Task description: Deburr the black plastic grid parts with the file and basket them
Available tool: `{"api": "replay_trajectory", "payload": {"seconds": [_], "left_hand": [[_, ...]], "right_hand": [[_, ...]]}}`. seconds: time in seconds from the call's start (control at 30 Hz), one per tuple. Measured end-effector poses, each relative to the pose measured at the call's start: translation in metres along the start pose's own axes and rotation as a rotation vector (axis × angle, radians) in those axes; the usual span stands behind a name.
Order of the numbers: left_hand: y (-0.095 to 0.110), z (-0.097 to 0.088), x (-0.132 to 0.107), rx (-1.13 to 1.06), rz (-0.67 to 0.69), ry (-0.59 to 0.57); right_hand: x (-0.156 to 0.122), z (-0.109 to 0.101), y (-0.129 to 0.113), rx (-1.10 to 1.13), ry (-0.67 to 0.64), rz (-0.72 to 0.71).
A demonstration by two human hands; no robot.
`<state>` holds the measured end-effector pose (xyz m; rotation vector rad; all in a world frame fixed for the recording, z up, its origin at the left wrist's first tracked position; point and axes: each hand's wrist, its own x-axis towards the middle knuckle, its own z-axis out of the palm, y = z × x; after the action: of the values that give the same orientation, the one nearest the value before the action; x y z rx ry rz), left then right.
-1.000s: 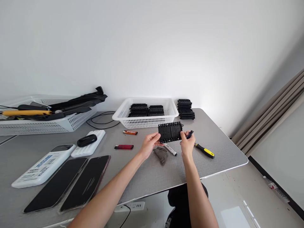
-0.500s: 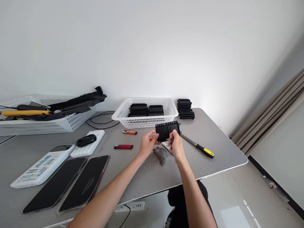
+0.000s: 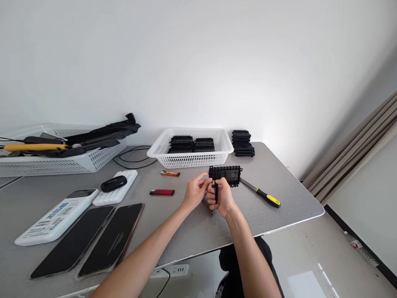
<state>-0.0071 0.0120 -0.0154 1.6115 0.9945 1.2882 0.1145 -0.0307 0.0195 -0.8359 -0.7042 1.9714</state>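
A black ribbed plastic part [image 3: 228, 174] hangs just above the grey table [image 3: 288, 182], in front of the white basket. My left hand [image 3: 194, 193] pinches the part's left end with its fingertips. My right hand [image 3: 222, 198] sits just below the part, closed around a marker [image 3: 215, 189] with a dark cap; the marker's lower tip pokes out under the fist. The two hands touch each other. A screwdriver with a yellow-and-black handle [image 3: 269, 198] lies on the table right of my right hand, its shaft pointing toward the part.
The white basket [image 3: 189, 159] holds more black parts; a stack of them [image 3: 242, 143] stands beside it. An orange lighter [image 3: 170, 173], a red lighter [image 3: 161, 192], two phones [image 3: 113, 238], white devices [image 3: 57, 217] and a tool basket [image 3: 62, 163] lie to the left. The table's corner [image 3: 321, 212] is at right.
My right hand moved left from the part's right end to below its left end and now grips the marker, which no longer lies on the table. The part tilted flatter; the cloth is hidden.
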Motion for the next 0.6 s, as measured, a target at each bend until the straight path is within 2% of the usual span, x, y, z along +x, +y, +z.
{"api": "replay_trajectory", "payload": {"seconds": [0.3,0.6], "left_hand": [[0.0017,0.0002,-0.0007,0.019,0.030,-0.001],[-0.0052,0.0005,-0.0009,0.029,0.041,0.025]], "right_hand": [[0.0013,-0.0033,-0.0003,0.027,0.019,0.007],[0.0026,-0.0069,-0.0014,0.034,0.003,0.041]]}}
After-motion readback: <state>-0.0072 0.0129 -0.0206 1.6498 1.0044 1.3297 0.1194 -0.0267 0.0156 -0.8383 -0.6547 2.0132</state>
